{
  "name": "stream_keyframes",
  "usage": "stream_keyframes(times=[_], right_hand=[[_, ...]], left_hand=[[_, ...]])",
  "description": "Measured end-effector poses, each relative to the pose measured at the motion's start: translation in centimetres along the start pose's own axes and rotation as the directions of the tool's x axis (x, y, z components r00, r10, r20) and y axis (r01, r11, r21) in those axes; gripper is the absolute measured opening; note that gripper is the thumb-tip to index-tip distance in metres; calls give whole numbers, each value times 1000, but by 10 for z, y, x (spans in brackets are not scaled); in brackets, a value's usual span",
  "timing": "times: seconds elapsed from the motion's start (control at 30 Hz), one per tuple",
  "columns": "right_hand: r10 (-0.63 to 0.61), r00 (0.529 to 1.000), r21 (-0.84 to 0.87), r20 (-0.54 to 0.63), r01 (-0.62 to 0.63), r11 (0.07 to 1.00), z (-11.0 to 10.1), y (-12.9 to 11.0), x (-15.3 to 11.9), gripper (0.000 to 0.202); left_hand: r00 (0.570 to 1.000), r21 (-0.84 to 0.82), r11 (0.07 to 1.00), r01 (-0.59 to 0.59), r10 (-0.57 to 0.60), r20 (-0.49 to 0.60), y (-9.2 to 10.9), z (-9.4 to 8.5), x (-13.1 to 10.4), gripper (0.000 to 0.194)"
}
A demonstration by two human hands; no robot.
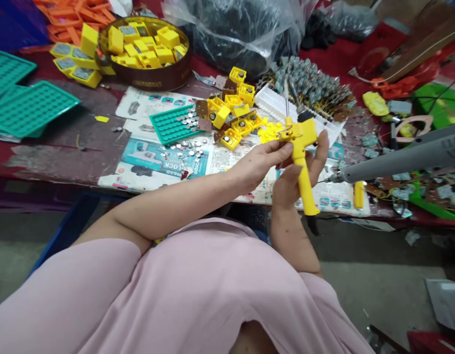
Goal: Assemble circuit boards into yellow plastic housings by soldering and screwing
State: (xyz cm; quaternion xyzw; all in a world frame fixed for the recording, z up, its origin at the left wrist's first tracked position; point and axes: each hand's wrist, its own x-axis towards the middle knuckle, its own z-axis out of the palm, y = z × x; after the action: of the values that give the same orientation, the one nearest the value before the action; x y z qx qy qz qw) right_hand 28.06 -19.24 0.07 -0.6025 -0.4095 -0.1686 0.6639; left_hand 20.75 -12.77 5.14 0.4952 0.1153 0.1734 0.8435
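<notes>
1 yellow pistol-shaped piece (301, 150) between left hand (264, 158) and right hand (287, 184) (both gripping it)

Small-parts assembly workshop: scuffed bench (90, 152), teal moulded trays (39, 105), tin (153, 79) heaped with yellow housings (149, 54), piled grey parts (310, 81), slim-bitted tool (393, 156)

The yellow pistol-shaped piece (305, 172) hides part of your right hand (286, 184), so you can't see all its fingers. Whatever small detail sits by your left hand (264, 161) at the fingertips is too blurred to tell. Your grey tool (404, 156) runs off the right edge, the stacked green trays (33, 108) off the left. Lettering on the round tin (164, 80) is illegible; the clear bag (242, 34), its dark contents indistinct, leaves the top.
</notes>
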Motion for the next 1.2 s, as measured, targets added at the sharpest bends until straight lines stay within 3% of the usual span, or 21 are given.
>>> stream_keyframes(times=[0.07,0.13,0.17,0.23,0.3,0.4,0.5,0.57,0.73,0.9,1.03,1.13,1.2], right_hand=[[-37,999,-47,-4,37,998,-6,3,13,61],[-64,998,-97,19,66,993,-18,2,22,57],[-71,997,-112,36,74,991,-26,1,25,57],[-8,998,-86,68,14,996,-41,-5,28,52],[65,997,-11,48,-64,998,-53,-11,27,44],[118,992,24,37,-119,993,-65,-17,19,39],[145,967,-58,209,-136,989,-76,-20,8,32],[101,938,-102,331,-71,992,-85,-20,0,36],[-121,865,-76,486,180,981,-99,-27,-9,57],[-146,775,-16,614,198,980,-90,-38,-3,35],[-228,724,45,651,263,964,-81,-37,3,25],[-268,695,34,667,330,943,-79,-37,7,23],[-218,664,-35,715,345,938,-78,-40,9,18]], left_hand=[[999,120,993,-10,5,44,2,-12,-14,40],[998,367,930,2,-25,58,9,-34,-34,45],[997,540,842,1,-40,61,14,-47,-45,44],[992,857,509,-83,122,24,23,-72,-63,35],[979,976,216,-17,202,-28,29,-90,-74,34],[987,996,8,91,133,-91,27,-99,-76,39],[992,984,-125,124,28,-122,20,-93,-70,35],[991,977,-172,128,-10,-132,17,-90,-66,30],[993,976,-187,115,1,-117,16,-91,-67,26],[996,979,-189,80,55,-71,11,-94,-69,27],[995,981,-183,63,91,-47,8,-97,-71,26],[995,983,-178,42,100,-24,7,-99,-71,25],[993,983,-183,16,118,6,4,-100,-71,25]])
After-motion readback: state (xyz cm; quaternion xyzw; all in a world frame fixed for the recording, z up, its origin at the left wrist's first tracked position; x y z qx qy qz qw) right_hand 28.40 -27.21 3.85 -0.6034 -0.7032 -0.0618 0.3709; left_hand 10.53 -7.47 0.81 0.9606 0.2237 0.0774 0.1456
